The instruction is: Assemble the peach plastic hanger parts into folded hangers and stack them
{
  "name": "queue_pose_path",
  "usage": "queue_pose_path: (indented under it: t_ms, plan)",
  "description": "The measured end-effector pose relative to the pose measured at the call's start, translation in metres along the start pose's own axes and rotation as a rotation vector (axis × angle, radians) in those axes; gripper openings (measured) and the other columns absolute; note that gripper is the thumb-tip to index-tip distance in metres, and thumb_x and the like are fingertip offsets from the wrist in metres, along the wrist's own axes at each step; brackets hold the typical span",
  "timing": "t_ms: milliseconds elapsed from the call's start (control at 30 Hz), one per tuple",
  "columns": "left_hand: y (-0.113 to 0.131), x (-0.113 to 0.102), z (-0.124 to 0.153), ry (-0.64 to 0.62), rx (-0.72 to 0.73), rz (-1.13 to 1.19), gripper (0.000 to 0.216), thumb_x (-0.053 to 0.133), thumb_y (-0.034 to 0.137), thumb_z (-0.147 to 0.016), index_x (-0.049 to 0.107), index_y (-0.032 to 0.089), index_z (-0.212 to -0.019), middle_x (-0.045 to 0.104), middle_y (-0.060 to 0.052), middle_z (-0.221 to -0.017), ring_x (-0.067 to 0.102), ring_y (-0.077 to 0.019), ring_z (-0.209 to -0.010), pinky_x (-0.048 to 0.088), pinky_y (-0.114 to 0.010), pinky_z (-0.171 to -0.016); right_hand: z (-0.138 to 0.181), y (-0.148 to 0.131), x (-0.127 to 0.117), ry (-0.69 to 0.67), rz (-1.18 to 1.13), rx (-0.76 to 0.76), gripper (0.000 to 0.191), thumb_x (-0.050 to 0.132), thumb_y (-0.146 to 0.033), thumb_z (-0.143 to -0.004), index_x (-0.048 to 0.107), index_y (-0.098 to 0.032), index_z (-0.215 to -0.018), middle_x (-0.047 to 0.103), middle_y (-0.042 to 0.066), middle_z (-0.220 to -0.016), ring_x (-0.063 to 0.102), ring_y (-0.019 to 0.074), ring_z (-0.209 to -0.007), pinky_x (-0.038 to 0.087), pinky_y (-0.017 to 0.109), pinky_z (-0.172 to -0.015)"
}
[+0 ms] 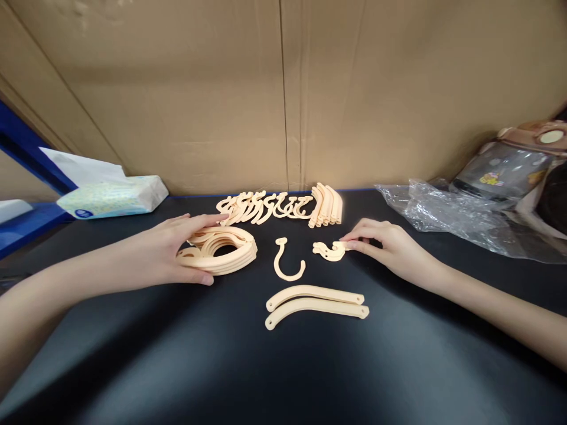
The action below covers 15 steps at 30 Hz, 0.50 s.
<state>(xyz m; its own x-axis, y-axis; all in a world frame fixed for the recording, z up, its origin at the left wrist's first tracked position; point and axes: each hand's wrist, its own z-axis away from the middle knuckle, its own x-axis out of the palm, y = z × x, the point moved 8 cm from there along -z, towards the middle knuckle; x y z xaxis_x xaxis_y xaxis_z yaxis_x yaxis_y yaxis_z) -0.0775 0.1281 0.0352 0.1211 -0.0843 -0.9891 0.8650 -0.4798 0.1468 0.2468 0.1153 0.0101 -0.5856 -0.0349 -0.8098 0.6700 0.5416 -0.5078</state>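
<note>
My left hand (177, 251) lies over a stack of cream plastic rings (228, 252) on the black table, fingers curled around its near and far edges. My right hand (392, 248) pinches the end of a small cream connector piece (330, 250) flat on the table. Between the hands lies a single cream hook (287, 262). In front of it rest two curved cream arms (315, 306), side by side.
A row of hooks (266, 208) and a bundle of curved arms (326, 205) lie at the back by the cardboard wall (283, 88). A tissue pack (113, 196) sits far left. Crumpled clear plastic (456, 215) and a bottle (509, 165) are at right.
</note>
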Motion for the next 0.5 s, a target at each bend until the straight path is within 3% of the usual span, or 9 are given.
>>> queue_pose_path:
  t_ms: [233, 500]
  plan:
    - [0.0063, -0.0006, 0.0029, 0.002, 0.049, -0.014, 0.082, 0.069, 0.037, -0.08, 0.026, 0.021, -0.149, 0.057, -0.006, -0.135, 0.061, -0.0275, -0.112, 0.051, -0.04, -0.093, 0.0006, -0.0026, -0.0002, 0.014, 0.029, -0.006, 0.028, 0.052, -0.045, -0.095, 0.071, -0.026, -0.104, 0.064, 0.003, -0.092, 0.06, 0.0156, -0.075, 0.044, 0.032, -0.071]
    - [0.0059, -0.0011, 0.002, 0.066, 0.148, -0.08, 0.081, 0.067, 0.049, -0.083, 0.028, 0.019, -0.147, 0.06, -0.008, -0.131, 0.066, -0.0239, -0.106, 0.055, -0.036, -0.086, 0.0012, -0.0025, -0.0005, 0.019, 0.041, 0.018, 0.027, 0.051, -0.043, -0.095, 0.07, -0.025, -0.104, 0.063, 0.001, -0.089, 0.058, 0.015, -0.076, 0.042, 0.032, -0.073]
